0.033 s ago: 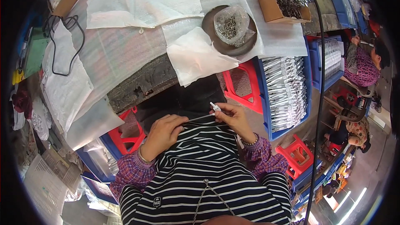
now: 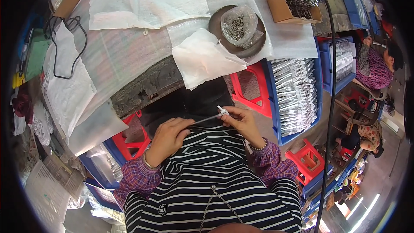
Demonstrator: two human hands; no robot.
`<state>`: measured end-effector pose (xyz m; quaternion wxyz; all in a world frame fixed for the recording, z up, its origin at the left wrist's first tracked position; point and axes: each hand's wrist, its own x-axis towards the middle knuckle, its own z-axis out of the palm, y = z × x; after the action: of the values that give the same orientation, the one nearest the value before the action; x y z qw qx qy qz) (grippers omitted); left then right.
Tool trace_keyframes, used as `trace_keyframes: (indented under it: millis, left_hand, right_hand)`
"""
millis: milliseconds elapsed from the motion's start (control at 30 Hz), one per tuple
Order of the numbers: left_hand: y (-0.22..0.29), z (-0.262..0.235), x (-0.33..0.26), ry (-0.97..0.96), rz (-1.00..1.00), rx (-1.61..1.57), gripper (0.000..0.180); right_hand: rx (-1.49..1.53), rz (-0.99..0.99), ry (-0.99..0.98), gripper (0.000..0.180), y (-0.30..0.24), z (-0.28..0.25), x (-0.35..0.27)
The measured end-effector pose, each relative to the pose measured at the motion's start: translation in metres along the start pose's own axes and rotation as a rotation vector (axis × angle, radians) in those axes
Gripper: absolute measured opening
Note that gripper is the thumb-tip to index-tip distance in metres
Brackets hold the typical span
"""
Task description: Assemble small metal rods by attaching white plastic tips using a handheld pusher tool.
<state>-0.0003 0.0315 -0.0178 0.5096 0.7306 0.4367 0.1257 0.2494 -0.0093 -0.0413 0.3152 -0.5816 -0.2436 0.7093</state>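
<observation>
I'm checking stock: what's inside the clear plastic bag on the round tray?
The clear plastic bag holds a heap of small metallic pieces, possibly screws; anything beneath the top layer is covered.

And here I have it on my view: a slim, straight grey rod (image 2: 207, 120), strung between the left fingers (image 2: 183, 124) and the right fingers (image 2: 235, 111), rising slightly toward the right. Right at that end sits a small white piece (image 2: 222, 111), pinched, narrow tip pointing up and left. Whether they're joined, I can't tell.
</observation>
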Motion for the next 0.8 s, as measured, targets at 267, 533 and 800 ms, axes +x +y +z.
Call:
trace_keyframes:
  millis: [267, 533, 800]
  left_hand:
    - [0.010, -0.009, -0.001, 0.048, -0.155, -0.155, 0.036]
    - [0.007, -0.004, -0.010, -0.007, -0.175, -0.475, 0.038]
    - [0.010, 0.003, -0.010, -0.039, -0.158, -0.454, 0.032]
  right_hand:
    - [0.020, -0.004, 0.031, 0.028, 0.005, -0.003, 0.001]
    - [-0.003, -0.075, 0.054, 0.029, 0.011, -0.005, 0.003]
    - [0.061, -0.079, 0.090, 0.030, 0.006, -0.004, 0.003]
